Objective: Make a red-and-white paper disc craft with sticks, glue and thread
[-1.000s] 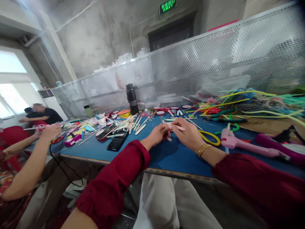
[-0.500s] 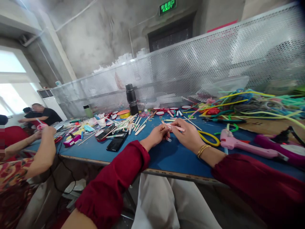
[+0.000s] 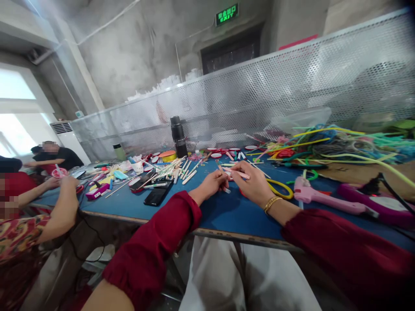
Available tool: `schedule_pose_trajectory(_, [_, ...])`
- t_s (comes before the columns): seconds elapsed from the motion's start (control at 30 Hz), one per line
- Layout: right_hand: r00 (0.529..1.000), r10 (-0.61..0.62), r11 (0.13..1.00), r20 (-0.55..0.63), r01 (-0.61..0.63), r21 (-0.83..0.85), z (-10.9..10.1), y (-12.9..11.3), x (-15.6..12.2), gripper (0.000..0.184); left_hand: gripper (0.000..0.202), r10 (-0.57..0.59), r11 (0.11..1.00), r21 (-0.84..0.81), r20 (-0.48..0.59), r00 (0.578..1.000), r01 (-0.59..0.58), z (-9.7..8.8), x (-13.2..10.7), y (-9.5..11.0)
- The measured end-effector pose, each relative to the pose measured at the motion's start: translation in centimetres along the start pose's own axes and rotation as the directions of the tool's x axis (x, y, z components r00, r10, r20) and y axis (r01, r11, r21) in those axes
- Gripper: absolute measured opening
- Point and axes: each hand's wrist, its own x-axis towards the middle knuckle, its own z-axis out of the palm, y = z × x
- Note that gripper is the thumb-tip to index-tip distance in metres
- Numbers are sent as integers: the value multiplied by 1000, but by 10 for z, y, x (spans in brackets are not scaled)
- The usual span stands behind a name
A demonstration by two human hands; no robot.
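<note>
My left hand (image 3: pixel 211 185) is closed on a thin, narrow strip (image 3: pixel 228 190); one end sticks out above the fingers and a pale, see-through end below. Pinched in my right hand (image 3: pixel 254 181) is a slim pale-pink stick like a pen (image 3: pixel 244 175), its tip close to the left fingertips. Whether the tip touches the strip I cannot tell. Both hands are just above the blue table (image 3: pixel 214 216). Beside my right wrist lies a yellow loop (image 3: pixel 282 190), and farther right a pink glue gun (image 3: pixel 330 199).
A black bottle (image 3: pixel 179 137) stands behind a pile of sticks (image 3: pixel 175 166). Left of my hands lies a black phone (image 3: pixel 158 195). Coloured pipe-like strands (image 3: pixel 343 142) heap at the right, near a purple device (image 3: pixel 376 202). Another person's arm (image 3: pixel 63 207) is at the left.
The view has shifted slightly. My hands stay close together with the same grips, and the pink stick has turned a little. At the left, the other person's hands have moved slightly.
</note>
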Motion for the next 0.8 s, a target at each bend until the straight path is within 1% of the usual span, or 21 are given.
schedule_pose_trajectory(0.33, [1000,-28,1000,-9,28,3,1,-1,1,12,43,0,1000,14,5,1000,0,1,-3,4])
schedule_pose_trajectory(0.63, [999,-32,999,12,32,7,-2,-5,1,12,43,25,999,33,27,999,-26,-1,4,-5])
schedule_pose_trajectory(0.8, [999,-30,999,-33,31,18,-1,-4,0,12,41,38,998,52,45,998,-40,-3,2,-6])
